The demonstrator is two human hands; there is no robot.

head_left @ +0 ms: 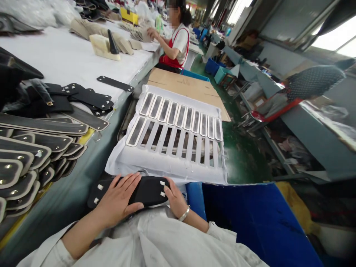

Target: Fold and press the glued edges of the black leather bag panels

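Black strip (151, 188) lies at my lap, my left hand (121, 200) open and flat on top, my right hand (175, 198) gripping its end. Just beyond sits a slotted white rack (167, 167) bearing pale-rimmed grey plates (136, 131); leftward, stacked pieces (57, 141) line the table (75, 66); rightward, a blue bin (250, 222).

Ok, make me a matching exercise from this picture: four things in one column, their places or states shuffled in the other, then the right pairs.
Things
1. matte black rounded panel
2. white cloth-edged slotted frame
3. flat tan cardboard
4. big blue open-topped bin

Places or states
A. between the frame and the red-aproned co-worker
B. lower right of the picture
C. white tabs near both ends
D. bearing grey-centred oblong pieces

Pairs: 1-C, 2-D, 3-A, 4-B
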